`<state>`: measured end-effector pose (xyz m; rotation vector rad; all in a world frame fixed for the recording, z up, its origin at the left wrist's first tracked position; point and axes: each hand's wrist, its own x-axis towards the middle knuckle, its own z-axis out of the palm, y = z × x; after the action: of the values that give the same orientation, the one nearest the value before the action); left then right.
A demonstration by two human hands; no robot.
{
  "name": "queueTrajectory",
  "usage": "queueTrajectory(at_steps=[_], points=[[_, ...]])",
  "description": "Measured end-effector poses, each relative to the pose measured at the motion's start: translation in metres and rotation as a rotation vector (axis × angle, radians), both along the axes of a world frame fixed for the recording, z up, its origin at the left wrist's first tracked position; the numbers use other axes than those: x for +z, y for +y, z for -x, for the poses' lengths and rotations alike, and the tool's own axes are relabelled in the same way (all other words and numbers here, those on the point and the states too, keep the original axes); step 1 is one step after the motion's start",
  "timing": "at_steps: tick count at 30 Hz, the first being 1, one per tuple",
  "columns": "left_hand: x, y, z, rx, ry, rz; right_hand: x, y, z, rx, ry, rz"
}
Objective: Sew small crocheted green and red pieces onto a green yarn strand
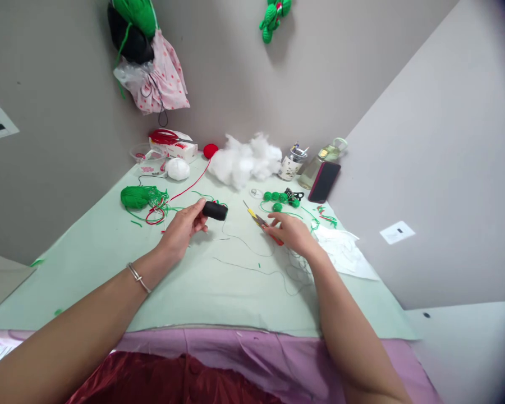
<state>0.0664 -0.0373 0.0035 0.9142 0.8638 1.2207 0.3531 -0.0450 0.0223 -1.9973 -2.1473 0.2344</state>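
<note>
My left hand [180, 227] is closed around one end of a black, smooth cylinder that looks like a spool of black thread [215, 211]. A thin dark thread trails near the spool onto the table. A bit of green and red yarn shows just behind it. At the middle right, my right hand [292, 230] hovers with fingers apart over a pair of scissors with orange handles [276, 240], its fingertips touching them. A yellow-handled thin tool [251, 212] lies against the scissors' blades. Several small green crocheted balls [282, 198] sit beyond this hand.
White stuffing [246, 160] is piled at the back. A red yarn ball [210, 151], white yarn [177, 169] and green yarn [135, 197] lie to the left. A pen cup [291, 167], a bottle [313, 171] and a phone [324, 182] stand back right. White paper [340, 252] lies right.
</note>
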Motion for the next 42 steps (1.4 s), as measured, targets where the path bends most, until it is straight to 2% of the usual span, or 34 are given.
queueTrajectory(at_steps=[4, 7, 13, 15, 19, 22, 24, 26, 29, 34, 42], points=[[0.001, -0.001, 0.0, -0.017, -0.01, 0.003, -0.006, 0.002, 0.009, -0.018, -0.022, 0.047], [0.001, 0.0, 0.0, -0.034, -0.05, 0.016, -0.004, 0.001, 0.006, -0.023, 0.074, 0.045], [0.0, 0.0, 0.0, -0.045, -0.063, 0.021, -0.003, 0.003, 0.0, -0.049, 0.129, 0.014], [0.0, 0.0, 0.0, -0.046, -0.068, 0.019, -0.001, 0.004, -0.001, -0.074, 0.321, -0.037], [0.0, 0.0, 0.0, -0.072, -0.062, 0.01, 0.007, 0.003, -0.002, -0.034, 0.89, -0.158], [0.0, -0.002, -0.002, -0.104, -0.061, -0.001, 0.012, -0.001, 0.002, 0.02, 1.115, -0.196], [0.0, -0.003, -0.003, -0.133, -0.051, -0.008, 0.015, -0.005, 0.007, 0.025, 1.178, -0.143], [-0.001, -0.005, -0.004, -0.153, -0.032, -0.016, 0.017, -0.011, 0.013, 0.035, 1.158, -0.044], [-0.003, -0.006, -0.006, -0.149, 0.023, -0.03, 0.021, -0.019, 0.025, 0.082, 0.955, 0.073], [-0.004, -0.007, -0.007, -0.115, 0.137, -0.069, 0.023, -0.027, 0.038, 0.184, 0.527, 0.099], [-0.004, -0.012, -0.011, -0.125, 0.202, -0.161, 0.013, -0.025, 0.058, 0.206, 0.428, 0.135]])
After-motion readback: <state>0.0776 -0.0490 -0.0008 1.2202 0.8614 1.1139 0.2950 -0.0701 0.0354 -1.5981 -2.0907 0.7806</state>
